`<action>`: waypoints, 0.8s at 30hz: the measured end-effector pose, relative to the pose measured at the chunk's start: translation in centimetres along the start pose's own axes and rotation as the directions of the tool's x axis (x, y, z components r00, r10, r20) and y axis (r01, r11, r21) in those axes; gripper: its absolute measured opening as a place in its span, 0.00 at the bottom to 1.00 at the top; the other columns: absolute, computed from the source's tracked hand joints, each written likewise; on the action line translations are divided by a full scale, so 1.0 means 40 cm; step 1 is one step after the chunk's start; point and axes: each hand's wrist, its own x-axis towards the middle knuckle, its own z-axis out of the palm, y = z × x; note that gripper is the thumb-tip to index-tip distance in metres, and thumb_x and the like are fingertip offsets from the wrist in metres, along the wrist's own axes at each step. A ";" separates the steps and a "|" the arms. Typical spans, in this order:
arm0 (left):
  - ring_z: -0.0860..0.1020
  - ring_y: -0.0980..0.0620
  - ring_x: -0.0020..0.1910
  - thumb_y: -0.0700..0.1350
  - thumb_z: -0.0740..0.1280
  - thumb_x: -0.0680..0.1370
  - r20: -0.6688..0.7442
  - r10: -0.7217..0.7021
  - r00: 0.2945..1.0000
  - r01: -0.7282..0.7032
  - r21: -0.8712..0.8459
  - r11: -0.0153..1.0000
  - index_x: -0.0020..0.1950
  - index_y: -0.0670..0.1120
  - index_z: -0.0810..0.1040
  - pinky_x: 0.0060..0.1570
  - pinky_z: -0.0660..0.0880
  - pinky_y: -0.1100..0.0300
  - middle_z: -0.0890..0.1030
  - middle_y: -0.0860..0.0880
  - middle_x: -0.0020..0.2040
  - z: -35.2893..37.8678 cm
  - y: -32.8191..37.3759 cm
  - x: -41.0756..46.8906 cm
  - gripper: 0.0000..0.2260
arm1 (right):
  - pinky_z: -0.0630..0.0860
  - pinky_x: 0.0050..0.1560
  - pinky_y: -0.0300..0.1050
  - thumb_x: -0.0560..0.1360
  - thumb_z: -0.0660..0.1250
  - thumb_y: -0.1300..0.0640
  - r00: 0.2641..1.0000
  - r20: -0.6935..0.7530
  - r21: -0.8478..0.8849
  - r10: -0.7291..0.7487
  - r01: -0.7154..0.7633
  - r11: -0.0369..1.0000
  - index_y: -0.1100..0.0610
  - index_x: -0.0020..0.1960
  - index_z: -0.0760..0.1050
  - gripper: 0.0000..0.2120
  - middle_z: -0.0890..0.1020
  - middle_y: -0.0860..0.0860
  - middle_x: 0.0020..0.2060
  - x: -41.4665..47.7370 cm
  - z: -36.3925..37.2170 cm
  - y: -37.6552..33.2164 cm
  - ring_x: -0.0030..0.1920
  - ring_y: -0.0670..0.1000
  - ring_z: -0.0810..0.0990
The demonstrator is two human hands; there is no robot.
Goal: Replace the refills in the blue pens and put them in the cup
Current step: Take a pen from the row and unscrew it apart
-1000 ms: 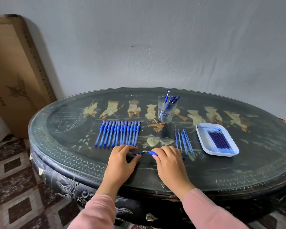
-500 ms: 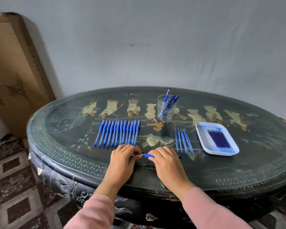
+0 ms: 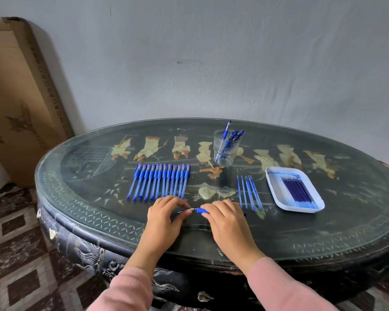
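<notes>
Fingers (image 3: 177, 202) of the left hand (image 3: 164, 212) pinch the tip end of a blue pen (image 3: 200, 210); the right hand (image 3: 227, 218) curls round its barrel. Both sit near the table (image 3: 323, 232) edge at 6 o'clock, with bare glass at 3 and 9. Pen row (image 3: 160, 182) close at 11, loose refills (image 3: 248, 193) just beside at 2, tray (image 3: 276, 176) beyond, cup (image 3: 226, 149) well apart at 1. The pen spans 9 to 3 between the fingertips.

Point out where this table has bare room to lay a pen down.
Widest bare patches: left of the pen row out to the table rim, and the near strip in front of the tray, right of the right hand. A smaller gap lies between the pen row and the loose refills. Crowded: the slot between refills and tray.
</notes>
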 end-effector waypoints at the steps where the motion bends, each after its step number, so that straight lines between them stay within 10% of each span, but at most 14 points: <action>1: 0.75 0.57 0.48 0.62 0.61 0.76 -0.012 0.003 1.000 -0.003 0.011 1.000 0.48 0.58 0.74 0.50 0.74 0.44 0.77 0.64 0.45 0.001 0.001 0.001 0.10 | 0.74 0.45 0.44 0.82 0.56 0.52 1.000 0.002 -0.012 -0.009 0.009 1.000 0.52 0.55 0.79 0.13 0.79 0.45 0.43 0.000 0.001 0.000 0.43 0.49 0.76; 7: 0.74 0.62 0.58 0.67 0.65 0.72 0.048 -0.048 0.998 0.049 -0.023 0.999 0.59 0.60 0.77 0.60 0.71 0.52 0.78 0.65 0.52 -0.005 0.003 -0.004 0.20 | 0.71 0.46 0.43 0.81 0.57 0.52 1.000 -0.014 -0.017 0.001 -0.002 1.000 0.52 0.54 0.79 0.12 0.79 0.44 0.43 0.000 0.002 0.000 0.42 0.49 0.76; 10: 0.74 0.61 0.53 0.55 0.70 0.74 0.025 -0.030 0.999 0.030 -0.023 0.999 0.51 0.57 0.79 0.55 0.74 0.48 0.78 0.64 0.49 -0.003 0.002 -0.002 0.07 | 0.71 0.46 0.44 0.82 0.56 0.51 1.000 -0.012 -0.014 0.003 -0.004 1.000 0.51 0.54 0.79 0.14 0.79 0.44 0.43 0.000 0.000 -0.001 0.42 0.49 0.75; 16: 0.74 0.62 0.57 0.67 0.61 0.74 0.041 -0.088 0.995 0.089 -0.021 0.996 0.56 0.57 0.80 0.60 0.71 0.53 0.78 0.64 0.52 -0.009 0.013 -0.002 0.19 | 0.73 0.44 0.45 0.81 0.56 0.51 1.000 0.002 -0.013 0.014 -0.014 1.000 0.51 0.53 0.79 0.13 0.80 0.44 0.43 0.002 -0.002 -0.001 0.42 0.50 0.76; 21: 0.74 0.61 0.50 0.48 0.71 0.76 0.018 -0.063 0.998 0.064 -0.024 0.998 0.46 0.49 0.81 0.53 0.73 0.57 0.79 0.60 0.46 -0.011 0.015 -0.002 0.03 | 0.72 0.45 0.45 0.81 0.57 0.52 1.000 0.005 -0.003 0.010 -0.010 1.000 0.50 0.55 0.78 0.11 0.79 0.43 0.43 -0.001 -0.001 -0.001 0.43 0.49 0.75; 24: 0.75 0.59 0.49 0.55 0.63 0.77 0.022 -0.091 0.996 0.092 -0.009 0.996 0.46 0.46 0.82 0.52 0.74 0.58 0.79 0.57 0.46 -0.014 0.021 0.001 0.14 | 0.72 0.45 0.44 0.81 0.57 0.51 1.000 0.010 0.000 0.013 -0.013 1.000 0.50 0.55 0.78 0.11 0.79 0.43 0.43 -0.001 -0.001 -0.001 0.43 0.49 0.75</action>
